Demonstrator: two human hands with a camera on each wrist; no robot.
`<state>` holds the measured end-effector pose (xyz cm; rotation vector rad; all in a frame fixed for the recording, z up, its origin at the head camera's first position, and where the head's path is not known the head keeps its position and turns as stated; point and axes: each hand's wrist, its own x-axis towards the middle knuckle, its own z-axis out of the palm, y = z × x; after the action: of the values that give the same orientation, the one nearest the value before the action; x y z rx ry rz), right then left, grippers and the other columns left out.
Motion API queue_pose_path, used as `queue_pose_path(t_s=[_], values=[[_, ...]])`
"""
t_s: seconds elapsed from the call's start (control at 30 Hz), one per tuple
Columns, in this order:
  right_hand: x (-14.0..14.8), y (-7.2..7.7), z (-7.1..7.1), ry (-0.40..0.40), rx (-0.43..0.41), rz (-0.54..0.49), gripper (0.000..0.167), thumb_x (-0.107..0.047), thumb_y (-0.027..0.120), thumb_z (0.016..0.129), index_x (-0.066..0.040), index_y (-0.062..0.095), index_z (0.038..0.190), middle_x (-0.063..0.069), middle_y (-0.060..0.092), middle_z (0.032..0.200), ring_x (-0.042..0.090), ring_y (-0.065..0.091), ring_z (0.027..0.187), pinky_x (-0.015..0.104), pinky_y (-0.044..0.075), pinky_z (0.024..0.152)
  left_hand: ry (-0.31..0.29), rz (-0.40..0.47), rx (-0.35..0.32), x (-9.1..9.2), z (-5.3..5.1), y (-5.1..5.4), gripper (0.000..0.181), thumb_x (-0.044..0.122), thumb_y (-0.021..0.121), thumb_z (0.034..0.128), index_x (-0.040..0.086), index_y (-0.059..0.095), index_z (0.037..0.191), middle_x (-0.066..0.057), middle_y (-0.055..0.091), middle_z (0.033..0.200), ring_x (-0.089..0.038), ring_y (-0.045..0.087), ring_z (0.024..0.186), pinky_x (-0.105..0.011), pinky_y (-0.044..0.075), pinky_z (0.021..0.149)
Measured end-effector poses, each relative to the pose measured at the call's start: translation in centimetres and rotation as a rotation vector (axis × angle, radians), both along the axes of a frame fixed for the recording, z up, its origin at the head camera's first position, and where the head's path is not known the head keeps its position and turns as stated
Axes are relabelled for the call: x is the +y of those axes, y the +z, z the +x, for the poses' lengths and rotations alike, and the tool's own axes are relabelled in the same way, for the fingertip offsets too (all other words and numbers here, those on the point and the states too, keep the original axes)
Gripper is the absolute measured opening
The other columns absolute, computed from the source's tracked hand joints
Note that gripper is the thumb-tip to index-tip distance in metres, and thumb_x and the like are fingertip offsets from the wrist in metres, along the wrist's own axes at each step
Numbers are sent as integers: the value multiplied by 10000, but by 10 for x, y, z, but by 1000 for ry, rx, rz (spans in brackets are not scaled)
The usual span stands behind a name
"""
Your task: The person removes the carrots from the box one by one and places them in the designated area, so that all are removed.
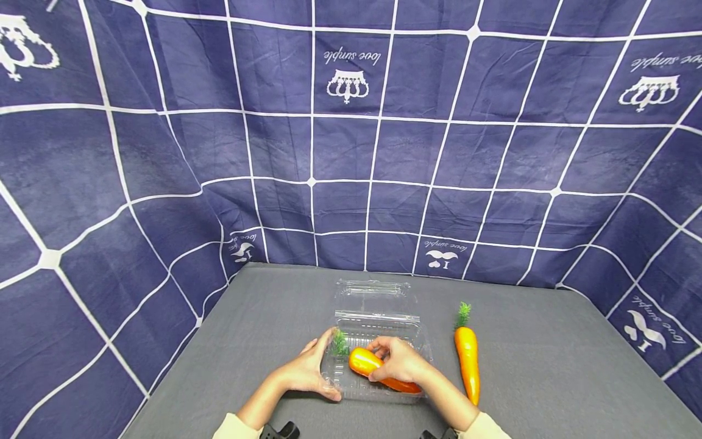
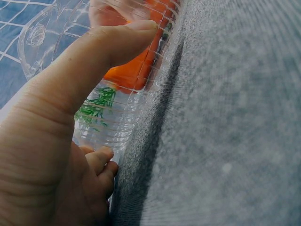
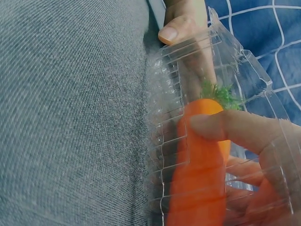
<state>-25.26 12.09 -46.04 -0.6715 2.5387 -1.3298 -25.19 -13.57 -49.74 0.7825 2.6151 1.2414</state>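
Note:
A clear plastic box [image 1: 351,390] with its lid [image 1: 375,299] folded back stands on the grey surface. Inside it lies an orange carrot [image 1: 363,361] [image 3: 200,179], green leaves [image 1: 340,342] toward the left wall. My right hand [image 1: 403,364] [image 3: 268,146] reaches into the box and grips the carrot between thumb and fingers. At the box's left side, my left hand [image 1: 307,369] [image 2: 61,103] holds the wall, thumb at the near side and fingers around the far left side.
A second orange carrot [image 1: 468,360] with green leaves lies right of the box, close to my right forearm. A blue cloth with white lines [image 1: 351,146] hangs behind and at both sides of the grey table [image 1: 548,353].

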Motion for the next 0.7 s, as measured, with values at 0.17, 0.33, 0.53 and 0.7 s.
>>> queue_pose_path(t_s=[0.17,0.33,0.53,0.7], values=[[1,1,-2,8,12,-34,452,-7,843,615,-37,678,1034,6,628,821,135,555,658,240,473,598,0,6,-1,0,0,0,1296,371,954,539,37,173,1518,-190,330,1515,-479,259,1351,-657,257,1045],[4,6,-4,-17,26,-92,476,-26,837,645,-32,671,1091,25,637,869,149,558,667,232,474,602,-10,13,6,0,0,-1,1293,357,956,533,22,182,1513,-196,322,1522,-493,255,1348,-667,233,1052],[8,19,-4,-115,-1,-198,489,-45,818,709,46,631,1152,64,644,925,162,578,739,262,496,642,-46,45,46,1,-1,0,1264,337,963,522,-16,225,1486,-185,355,1502,-441,294,1337,-637,165,1090],[12,27,-5,-185,-55,-314,519,-25,787,751,102,567,1204,89,650,932,165,610,743,281,529,646,-55,51,61,1,-1,0,1268,325,964,524,-39,218,1482,-193,356,1501,-444,286,1341,-628,142,1098]])
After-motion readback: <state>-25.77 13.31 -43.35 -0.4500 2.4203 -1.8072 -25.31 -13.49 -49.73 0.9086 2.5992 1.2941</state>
